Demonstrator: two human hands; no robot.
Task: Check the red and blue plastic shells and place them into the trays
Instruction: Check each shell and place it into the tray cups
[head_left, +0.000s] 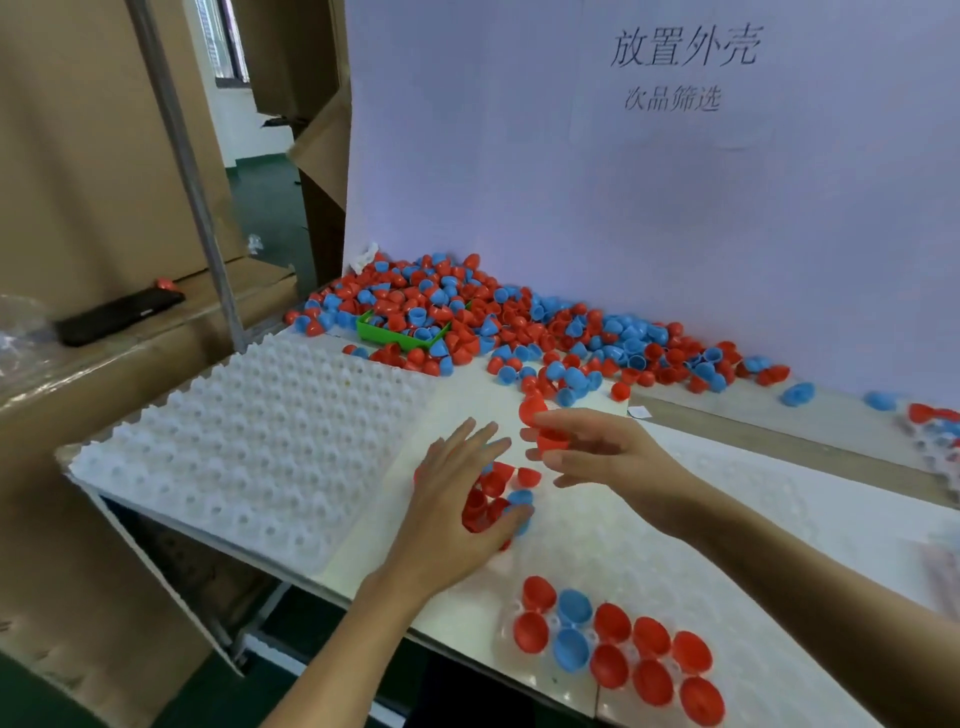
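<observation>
- Two hands work over the clear tray at once: your right hand pinches a red shell between thumb and fingertips, its other fingers loosely spread
- Your left hand lies flat with fingers straight and fanned, resting over a small cluster of shells, red and blue, that it seems to be holding in place, not gripping
- You look to be mid-check on the pinched shell; next, it needs seating in a free pocket
- Nearer you, a filled patch of that tray already holds seated shells
- Farther back, the loose pile surrounds a green bin; the white foam tray sits left, unfilled
</observation>
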